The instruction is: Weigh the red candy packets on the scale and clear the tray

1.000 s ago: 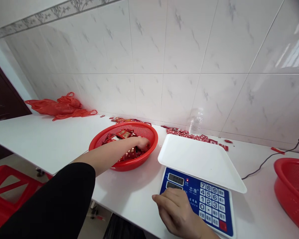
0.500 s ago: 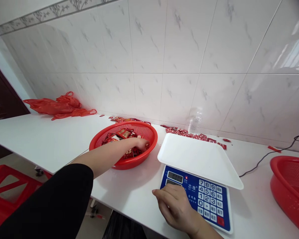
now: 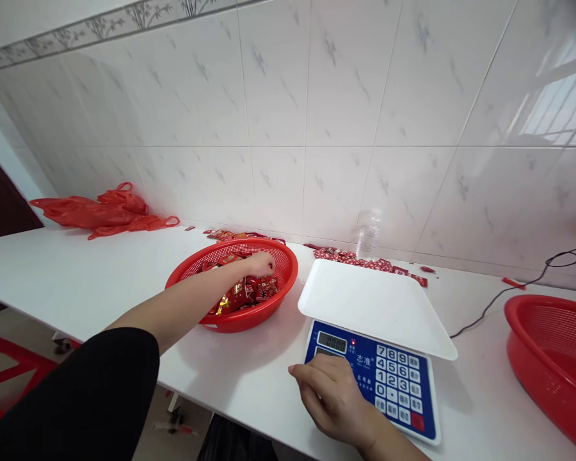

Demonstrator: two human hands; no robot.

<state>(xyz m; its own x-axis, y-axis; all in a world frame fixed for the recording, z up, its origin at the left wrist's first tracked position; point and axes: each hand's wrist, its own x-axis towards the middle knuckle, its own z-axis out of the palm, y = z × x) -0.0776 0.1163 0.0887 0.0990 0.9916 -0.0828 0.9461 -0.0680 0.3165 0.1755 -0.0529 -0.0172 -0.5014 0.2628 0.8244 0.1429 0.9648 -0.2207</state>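
My left hand (image 3: 261,264) is inside a red perforated plastic basket (image 3: 288,282), over the far right part of a heap of small red printed packets (image 3: 242,293). Its fingers are curled closed, and whatever may be in them is hidden. My right hand (image 3: 330,396) is held loosely curled over the near left corner of a blue-and-white electronic scale (image 3: 365,368), partly covering its lower display. No object shows in that hand. The scale's white tray (image 3: 372,307) bears nothing, and its upper display shows zeros.
A second red basket (image 3: 532,346) stands at the right edge. Red packets (image 3: 365,261) lie along the wall near a clear plastic bottle (image 3: 368,234). Red plastic bags (image 3: 105,211) are heaped at the far left of the white table (image 3: 100,275). A black cable (image 3: 499,304) runs behind the scale.
My left hand has lifted slightly out of the packets and now shows as a closed fist above them. The packets lie differently. The view has shifted slightly; my right hand stays by the scale.
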